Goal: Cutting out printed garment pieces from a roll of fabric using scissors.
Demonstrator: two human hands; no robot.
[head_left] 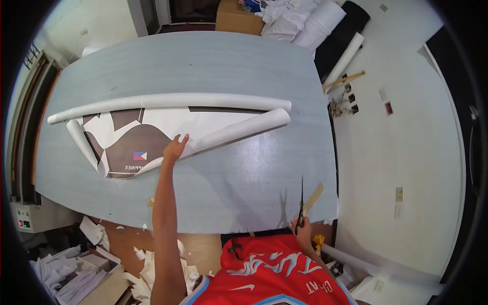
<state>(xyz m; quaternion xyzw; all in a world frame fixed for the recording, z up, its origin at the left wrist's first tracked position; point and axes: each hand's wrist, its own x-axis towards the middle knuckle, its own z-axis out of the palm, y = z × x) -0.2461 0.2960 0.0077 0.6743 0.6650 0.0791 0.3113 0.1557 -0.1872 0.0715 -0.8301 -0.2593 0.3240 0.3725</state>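
Note:
A sheet of white paper printed with dark pattern pieces and a small flag (119, 140) lies on the blue-grey table (229, 66), its edges curled into rolls at the back (168, 100), left (81, 140) and front right (254, 125). My left hand (174, 148) rests on the paper near the front roll, fingers apart. By the table's right front edge, my right hand (303, 229) grips black scissors (300, 216) upright, blades up. A flat tan strip (315, 195) is just behind them; whether the hand also touches it I cannot tell.
A long machine (30, 127) borders the table's left side. Cardboard boxes (239, 18), fabric rolls (317, 25) and leaning tubes (345, 61) stand beyond the back. A white wall (417, 152) runs along the right. Paper scraps (76, 274) pile below the front edge.

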